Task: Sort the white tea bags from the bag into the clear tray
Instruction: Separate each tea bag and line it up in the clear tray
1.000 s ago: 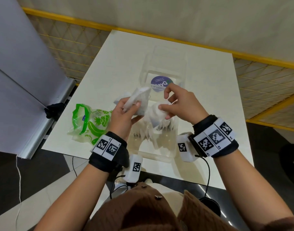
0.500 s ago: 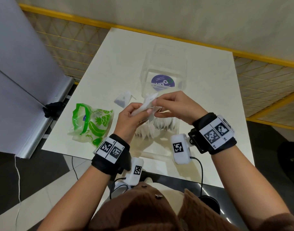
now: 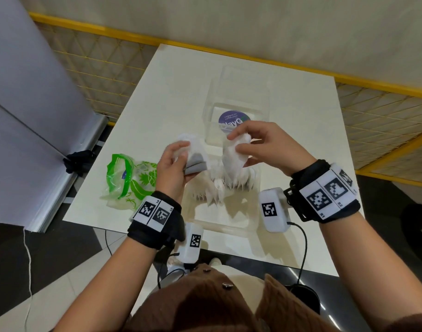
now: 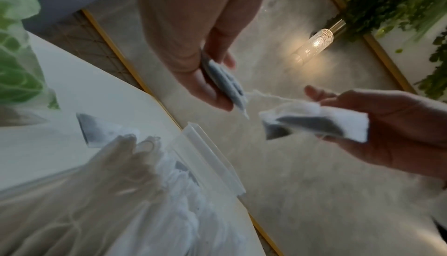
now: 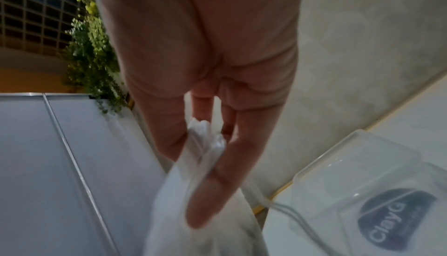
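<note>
My left hand (image 3: pixel 181 152) grips a small stack of white tea bags (image 3: pixel 196 161) just left of the clear tray (image 3: pixel 229 227). To its right, my right hand (image 3: pixel 236 142) pinches another white tea bag (image 3: pixel 232 159) above the tray. In the left wrist view a thin string (image 4: pixel 268 95) runs between the left hand's tea bags (image 4: pixel 227 84) and the right hand's tea bag (image 4: pixel 314 124). Several tea bags (image 3: pixel 219 188) stand in a row in the tray. The green printed bag (image 3: pixel 128 180) lies crumpled on the table, left of my left hand.
One loose tea bag (image 4: pixel 96 130) lies on the white table (image 3: pixel 171 87) beside the tray rim (image 4: pixel 210 157). The tray's far part (image 3: pixel 238 92) holds only a round purple sticker (image 3: pixel 231 121). A grey panel (image 3: pixel 25 104) stands left of the table.
Half a second ago both hands met on one bundle of tea bags over the tray. Now they have drawn apart, each holding tea bags, with a string stretched between.
</note>
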The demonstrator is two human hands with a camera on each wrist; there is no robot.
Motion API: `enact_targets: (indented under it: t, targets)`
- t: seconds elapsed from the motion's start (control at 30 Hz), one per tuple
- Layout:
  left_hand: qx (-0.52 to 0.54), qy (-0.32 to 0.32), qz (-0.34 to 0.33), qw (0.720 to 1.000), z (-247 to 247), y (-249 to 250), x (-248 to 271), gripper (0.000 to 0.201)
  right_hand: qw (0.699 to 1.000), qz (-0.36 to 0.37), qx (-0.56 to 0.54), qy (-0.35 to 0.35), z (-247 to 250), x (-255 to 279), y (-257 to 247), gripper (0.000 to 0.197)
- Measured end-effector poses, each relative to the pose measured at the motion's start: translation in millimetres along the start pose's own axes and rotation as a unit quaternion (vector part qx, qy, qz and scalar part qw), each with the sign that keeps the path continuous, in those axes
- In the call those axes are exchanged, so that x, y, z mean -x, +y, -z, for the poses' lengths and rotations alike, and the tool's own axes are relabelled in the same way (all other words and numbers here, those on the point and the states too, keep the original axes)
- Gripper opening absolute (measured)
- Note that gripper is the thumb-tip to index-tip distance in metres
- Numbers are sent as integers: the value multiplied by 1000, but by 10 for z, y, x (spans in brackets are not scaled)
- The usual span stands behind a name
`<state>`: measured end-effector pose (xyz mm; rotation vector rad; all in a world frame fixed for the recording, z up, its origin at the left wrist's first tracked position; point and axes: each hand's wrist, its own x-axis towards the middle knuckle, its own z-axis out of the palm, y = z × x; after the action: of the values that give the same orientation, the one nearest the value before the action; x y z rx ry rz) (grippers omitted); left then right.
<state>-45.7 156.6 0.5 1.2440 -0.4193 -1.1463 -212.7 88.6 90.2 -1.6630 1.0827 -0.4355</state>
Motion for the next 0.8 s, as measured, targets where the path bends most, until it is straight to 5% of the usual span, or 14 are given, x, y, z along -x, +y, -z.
enact_targets:
  t: [0.1,0.2,0.3,0.53,0.8]
  targets:
    - [12,-68,96,993,-17,42,-5,23,998,44,-41,-27,46,56,-109,20]
    - [58,-198,135,969,-88,76,56,67,994,73,-66,-54,39,58,-186,20]
    - [21,-279,92,956,-149,77,47,95,994,83,-39,-53,18,11,-215,17]
    - [10,-229,90,969,-204,138,58,21,995,96,8,13,-31,-60,-163,4]
    - [64,-221,119,966,-247,181,84,27,992,56,24,112,-91,-118,-70,12]
